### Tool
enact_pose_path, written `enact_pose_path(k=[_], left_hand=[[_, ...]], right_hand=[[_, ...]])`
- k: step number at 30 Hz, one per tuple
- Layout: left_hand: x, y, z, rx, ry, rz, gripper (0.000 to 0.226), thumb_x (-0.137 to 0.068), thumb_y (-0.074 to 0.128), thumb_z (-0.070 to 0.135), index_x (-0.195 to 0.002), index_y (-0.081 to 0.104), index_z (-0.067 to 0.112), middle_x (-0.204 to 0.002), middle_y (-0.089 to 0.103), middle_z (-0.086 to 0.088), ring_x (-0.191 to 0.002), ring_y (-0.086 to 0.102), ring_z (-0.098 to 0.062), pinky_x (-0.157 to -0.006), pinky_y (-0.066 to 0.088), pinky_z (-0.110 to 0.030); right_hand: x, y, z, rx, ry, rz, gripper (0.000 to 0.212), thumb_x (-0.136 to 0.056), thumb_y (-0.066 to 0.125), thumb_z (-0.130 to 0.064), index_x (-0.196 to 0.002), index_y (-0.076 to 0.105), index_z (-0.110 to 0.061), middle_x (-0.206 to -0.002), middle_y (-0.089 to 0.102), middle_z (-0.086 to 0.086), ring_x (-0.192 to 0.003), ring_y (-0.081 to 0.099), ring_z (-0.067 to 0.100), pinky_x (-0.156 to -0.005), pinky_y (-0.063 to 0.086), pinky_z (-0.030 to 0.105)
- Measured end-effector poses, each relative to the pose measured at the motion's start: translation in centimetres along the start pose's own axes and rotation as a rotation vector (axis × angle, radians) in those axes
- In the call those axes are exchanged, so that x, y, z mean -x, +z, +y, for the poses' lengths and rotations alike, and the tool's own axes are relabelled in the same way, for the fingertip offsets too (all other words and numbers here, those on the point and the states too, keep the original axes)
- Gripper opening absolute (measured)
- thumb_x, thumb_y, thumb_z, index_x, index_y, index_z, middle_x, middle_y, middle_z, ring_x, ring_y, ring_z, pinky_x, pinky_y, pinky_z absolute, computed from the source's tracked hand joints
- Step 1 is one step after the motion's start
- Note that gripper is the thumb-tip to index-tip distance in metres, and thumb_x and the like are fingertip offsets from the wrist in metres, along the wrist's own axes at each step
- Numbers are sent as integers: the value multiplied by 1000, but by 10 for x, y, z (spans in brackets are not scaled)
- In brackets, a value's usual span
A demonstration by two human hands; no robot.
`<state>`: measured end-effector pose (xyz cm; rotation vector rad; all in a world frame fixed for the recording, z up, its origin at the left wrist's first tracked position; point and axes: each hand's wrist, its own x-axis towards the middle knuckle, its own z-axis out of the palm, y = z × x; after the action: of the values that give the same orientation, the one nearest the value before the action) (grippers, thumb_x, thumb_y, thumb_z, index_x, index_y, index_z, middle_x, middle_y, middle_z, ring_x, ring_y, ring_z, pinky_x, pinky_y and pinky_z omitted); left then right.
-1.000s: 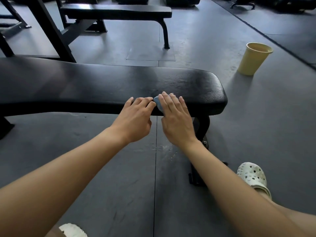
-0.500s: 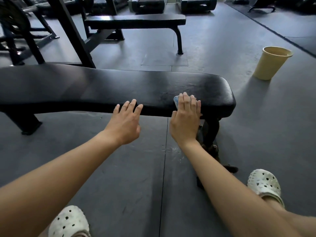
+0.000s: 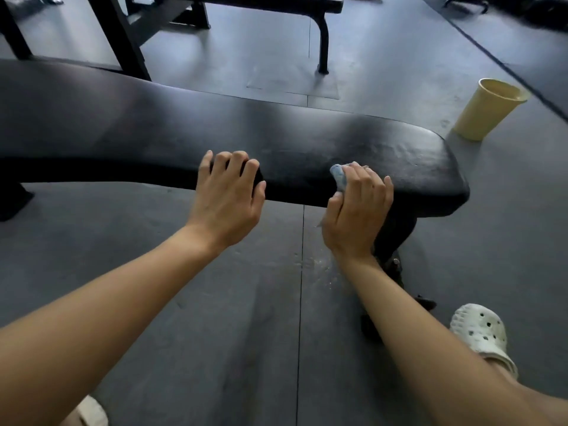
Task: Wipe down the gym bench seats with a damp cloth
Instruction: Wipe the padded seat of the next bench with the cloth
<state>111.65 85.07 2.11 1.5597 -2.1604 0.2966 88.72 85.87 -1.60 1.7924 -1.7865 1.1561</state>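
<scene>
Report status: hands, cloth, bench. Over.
Left hand curled over near edge of bench seat. Right hand grips blue cloth on seat, near its end. Yellow cup on floor beyond, off the seat.

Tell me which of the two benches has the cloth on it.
The near bench: the right hand holds the blue cloth against its front edge. The far bench at the top is untouched.
</scene>
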Motion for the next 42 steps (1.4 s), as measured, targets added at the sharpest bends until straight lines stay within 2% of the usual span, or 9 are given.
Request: enact_pose_path(k=[3, 9, 14, 20, 27, 35, 38, 40, 42], left_hand=[[-4, -5, -13, 55, 68, -9, 31, -102, 41, 34, -121, 56, 14, -126, 55, -6, -116, 51, -33, -113, 34, -53], [-10, -19, -39, 139, 175, -49, 34, -96, 45, 23, -125, 59, 13, -122, 63, -3, -111, 56, -27, -112, 37, -47], [-7, -26, -63, 110, 257, -111, 41, -94, 51, 18, -134, 57, 14, -140, 55, -4, -131, 48, -26, -122, 28, -50], [1, -40, -80, 59, 189, -140, 44, -95, 53, 21, -138, 54, 12, -145, 47, -9, -138, 41, -31, -124, 22, -55], [11, -37, -87, 13, 128, -223, 54, -96, 50, 20, -149, 41, 13, -158, 40, -7, -148, 33, -29, -125, 18, -56], [13, -42, -88, 23, 116, -241, 58, -97, 49, 19, -154, 38, 13, -163, 35, -8, -152, 29, -29, -126, 17, -55], [14, -40, -78, 21, 84, -222, 56, -93, 52, 16, -148, 43, 9, -158, 40, -11, -148, 33, -33, -125, 20, -55], [14, -38, -71, 27, 55, -209, 54, -91, 53, 15, -144, 46, 6, -154, 43, -13, -145, 35, -35, -125, 20, -54], [14, -36, -67, 32, 38, -204, 51, -91, 52, 15, -141, 47, 5, -152, 44, -13, -144, 35, -36, -125, 20, -54]], right_hand=[[-1, 8, -34, 30, 56, -30, 41, -99, 45, -23, -136, 55, -8, -143, 53, 9, -136, 44, 33, -122, 21, 52], [-2, 27, -110, -2, -242, -294, 52, -106, 40, -33, -153, 39, -10, -157, 40, 9, -147, 33, 31, -125, 17, 46], [-10, 10, -82, 122, -337, -355, 50, -108, 37, -31, -156, 36, -15, -160, 39, 3, -150, 33, 23, -125, 18, 47], [4, -16, -34, 194, -62, -222, 49, -108, 34, -28, -153, 39, -11, -157, 41, 5, -148, 35, 24, -127, 15, 46], [-1, 17, -73, 109, 291, -2, 42, -109, 33, -23, -147, 47, -11, -151, 49, 6, -145, 38, 28, -126, 15, 46], [-2, 33, -123, 99, -136, -258, 54, -108, 34, -40, -152, 39, -9, -153, 43, 9, -143, 35, 31, -125, 16, 47], [5, 24, -105, 116, -291, -302, 61, -101, 44, -29, -157, 31, -8, -160, 35, 10, -149, 31, 31, -126, 16, 47], [8, 14, -83, 142, -303, -298, 69, -93, 49, -23, -158, 29, -9, -162, 32, 9, -151, 29, 29, -126, 16, 49], [10, 3, -60, 177, -200, -282, 75, -88, 49, -20, -159, 27, -10, -163, 30, 8, -152, 25, 28, -126, 13, 50]])
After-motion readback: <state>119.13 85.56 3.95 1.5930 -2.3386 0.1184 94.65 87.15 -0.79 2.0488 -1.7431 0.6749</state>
